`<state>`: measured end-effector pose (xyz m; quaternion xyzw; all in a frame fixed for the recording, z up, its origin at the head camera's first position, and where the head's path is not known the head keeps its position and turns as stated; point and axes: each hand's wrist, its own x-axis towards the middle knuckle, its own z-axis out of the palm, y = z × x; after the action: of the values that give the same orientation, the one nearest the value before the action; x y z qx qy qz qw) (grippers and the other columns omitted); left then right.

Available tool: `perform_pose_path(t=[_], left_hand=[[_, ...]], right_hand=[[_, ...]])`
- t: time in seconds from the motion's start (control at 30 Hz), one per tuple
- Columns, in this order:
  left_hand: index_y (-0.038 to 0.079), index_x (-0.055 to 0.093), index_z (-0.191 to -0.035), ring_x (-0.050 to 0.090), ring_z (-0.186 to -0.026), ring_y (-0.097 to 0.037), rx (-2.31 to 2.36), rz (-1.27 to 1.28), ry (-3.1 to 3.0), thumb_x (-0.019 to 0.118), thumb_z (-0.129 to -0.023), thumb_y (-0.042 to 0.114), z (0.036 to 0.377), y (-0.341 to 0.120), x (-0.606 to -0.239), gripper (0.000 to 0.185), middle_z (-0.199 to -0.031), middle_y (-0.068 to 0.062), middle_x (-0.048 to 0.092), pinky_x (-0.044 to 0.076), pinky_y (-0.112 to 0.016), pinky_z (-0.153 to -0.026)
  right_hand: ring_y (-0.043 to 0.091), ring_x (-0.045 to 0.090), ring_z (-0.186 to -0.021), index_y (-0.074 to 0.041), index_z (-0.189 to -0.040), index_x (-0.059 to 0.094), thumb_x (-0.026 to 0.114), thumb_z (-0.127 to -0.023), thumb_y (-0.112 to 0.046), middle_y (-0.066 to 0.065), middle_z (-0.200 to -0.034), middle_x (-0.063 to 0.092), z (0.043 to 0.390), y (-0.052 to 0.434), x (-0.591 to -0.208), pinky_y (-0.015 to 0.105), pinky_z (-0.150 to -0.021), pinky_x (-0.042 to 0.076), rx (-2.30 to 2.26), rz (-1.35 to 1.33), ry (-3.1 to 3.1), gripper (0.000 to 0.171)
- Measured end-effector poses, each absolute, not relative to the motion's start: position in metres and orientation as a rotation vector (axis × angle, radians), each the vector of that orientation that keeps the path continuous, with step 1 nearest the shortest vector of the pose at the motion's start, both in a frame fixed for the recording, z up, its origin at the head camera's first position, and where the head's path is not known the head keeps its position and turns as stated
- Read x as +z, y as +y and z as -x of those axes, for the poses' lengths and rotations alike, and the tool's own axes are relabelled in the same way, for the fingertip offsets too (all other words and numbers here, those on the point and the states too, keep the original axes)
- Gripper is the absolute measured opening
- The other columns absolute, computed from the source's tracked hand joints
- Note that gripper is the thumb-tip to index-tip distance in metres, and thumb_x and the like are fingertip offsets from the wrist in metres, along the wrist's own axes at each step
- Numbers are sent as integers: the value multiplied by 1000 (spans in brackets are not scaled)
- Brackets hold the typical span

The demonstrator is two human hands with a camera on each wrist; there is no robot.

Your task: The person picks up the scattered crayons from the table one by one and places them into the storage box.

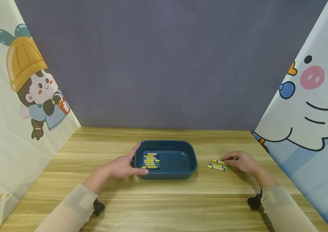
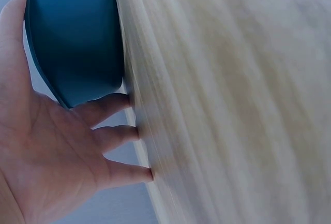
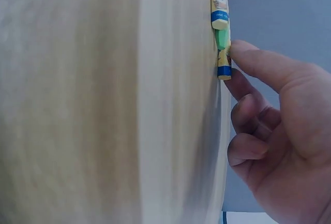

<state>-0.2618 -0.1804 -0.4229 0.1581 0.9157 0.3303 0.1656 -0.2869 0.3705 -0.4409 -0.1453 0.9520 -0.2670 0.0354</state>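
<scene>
A dark blue tray (image 1: 181, 161) sits mid-table with several yellow-and-blue crayons (image 1: 150, 160) stacked at its left end. My left hand (image 1: 123, 167) cups the tray's left end, thumb along the near wall and a finger at the far corner. In the left wrist view the tray (image 2: 72, 38) lies between thumb and fingers (image 2: 116, 102), whose tips touch the table. To the tray's right, three loose crayons (image 1: 217, 165) lie on the wood. My right hand (image 1: 242, 161) rests beside them. One fingertip (image 3: 248, 58) touches a crayon's end (image 3: 224, 63); the other fingers are loosely curled.
The wooden table (image 1: 164, 199) is walled by a grey backdrop (image 1: 164, 64) and cartoon-printed cloths on the left (image 1: 22, 96) and right (image 1: 311, 106). Black wrist mounts (image 1: 98, 207) sit on both sleeves.
</scene>
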Motion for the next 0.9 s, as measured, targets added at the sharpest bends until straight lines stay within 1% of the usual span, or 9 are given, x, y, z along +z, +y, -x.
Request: perform_pose_path(t=[0.2, 0.3, 0.47, 0.6, 0.67, 0.8, 0.9], left_hand=[[32, -8, -178, 69, -114, -25, 934, -447, 2614, 83, -86, 74, 261, -181, -423, 136, -151, -23, 66, 53, -50, -100], [33, -8, -178, 69, -108, -25, 923, -438, 2617, 82, -85, 76, 261, -181, -423, 136, -152, -25, 64, 54, -51, -99], [39, -10, -177, 70, -97, -23, 900, -433, 2615, 80, -85, 79, 262, -181, -424, 135, -156, -29, 60, 54, -51, -98], [41, -12, -176, 71, -88, -22, 905, -433, 2608, 81, -85, 78, 262, -180, -423, 135, -154, -30, 61, 55, -50, -94], [41, -12, -176, 71, -87, -22, 905, -432, 2607, 81, -85, 78, 263, -180, -423, 135, -153, -30, 62, 55, -48, -93], [37, -10, -177, 70, -89, -22, 900, -430, 2608, 81, -85, 78, 263, -180, -422, 136, -154, -30, 61, 54, -46, -91], [36, -10, -177, 72, -98, -25, 890, -434, 2611, 80, -85, 79, 263, -180, -423, 136, -159, -32, 56, 55, -50, -97]], right_hand=[[13, 66, -96, -18, -119, 86, 77, -104, -26, 7, -119, 82, 285, 368, -438, 31, -76, 53, -809, 439, 2911, 19], [13, 64, -92, -16, -122, 84, 75, -106, -25, 7, -118, 81, 284, 365, -436, 33, -74, 52, -810, 448, 2908, 21], [13, 61, -86, -16, -126, 82, 73, -108, -28, 7, -117, 77, 287, 352, -427, 32, -71, 52, -887, 432, 2929, 24], [14, 59, -84, -19, -128, 82, 71, -109, -32, 7, -120, 77, 290, 331, -411, 33, -71, 50, -894, 461, 2967, 26], [14, 59, -83, -20, -127, 82, 72, -109, -33, 6, -120, 77, 292, 316, -401, 33, -71, 49, -879, 508, 2981, 25], [15, 57, -77, -20, -126, 83, 73, -108, -30, 5, -117, 77, 298, 284, -388, 33, -68, 48, -912, 605, 2963, 23], [16, 54, -73, -21, -125, 83, 73, -108, -27, 4, -116, 77, 302, 257, -383, 32, -64, 45, -944, 669, 2934, 21]])
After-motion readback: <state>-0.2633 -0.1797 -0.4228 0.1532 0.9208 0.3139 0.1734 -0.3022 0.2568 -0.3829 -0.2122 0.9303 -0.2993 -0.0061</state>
